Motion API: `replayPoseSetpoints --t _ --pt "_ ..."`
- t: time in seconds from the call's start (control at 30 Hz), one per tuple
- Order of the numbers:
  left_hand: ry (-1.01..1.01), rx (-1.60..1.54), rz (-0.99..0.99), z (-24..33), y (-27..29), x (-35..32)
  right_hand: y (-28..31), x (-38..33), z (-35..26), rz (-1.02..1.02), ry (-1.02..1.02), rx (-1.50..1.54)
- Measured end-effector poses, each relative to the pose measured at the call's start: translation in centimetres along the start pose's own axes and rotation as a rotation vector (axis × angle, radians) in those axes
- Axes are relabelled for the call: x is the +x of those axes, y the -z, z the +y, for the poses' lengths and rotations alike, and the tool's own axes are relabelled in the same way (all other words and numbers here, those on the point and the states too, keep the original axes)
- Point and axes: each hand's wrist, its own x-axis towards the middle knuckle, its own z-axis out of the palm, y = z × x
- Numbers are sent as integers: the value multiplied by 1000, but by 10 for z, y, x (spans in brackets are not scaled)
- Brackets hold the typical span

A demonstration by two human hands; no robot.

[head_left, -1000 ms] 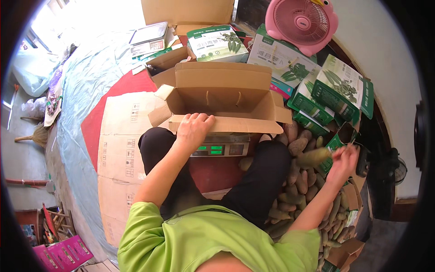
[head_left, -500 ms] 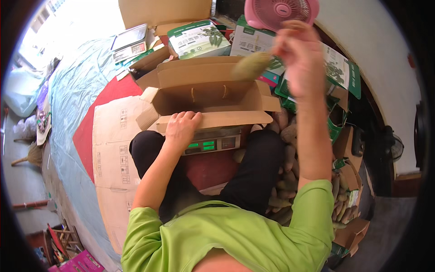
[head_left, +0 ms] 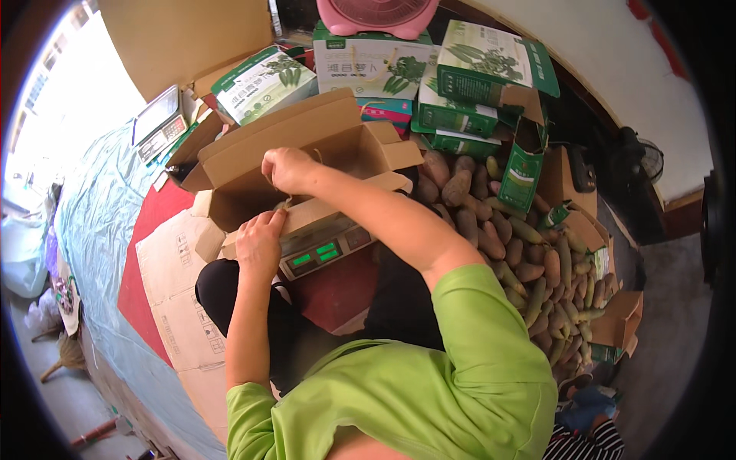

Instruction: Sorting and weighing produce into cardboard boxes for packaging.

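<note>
Cardboard box (head_left: 307, 153) now apparently holds right hand (head_left: 287, 169).

Just one view here, a wide fisheye on the person's head, looking steeply down over their green shoulders from pretty close. It faces the open cardboard box (head_left: 307, 157) on the scale (head_left: 326, 249) in front of their lap, and straight edges bend near the dark round rim.
</note>
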Motion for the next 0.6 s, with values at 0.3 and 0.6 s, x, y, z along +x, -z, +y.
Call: replayPoseSetpoints --t 0.3,0.6 --pt "-3 24 19 0 -6 2 147 -113 56 317 -39 492" --pt "94 63 -44 3 -1 1 113 -326 251 728 -728 366"
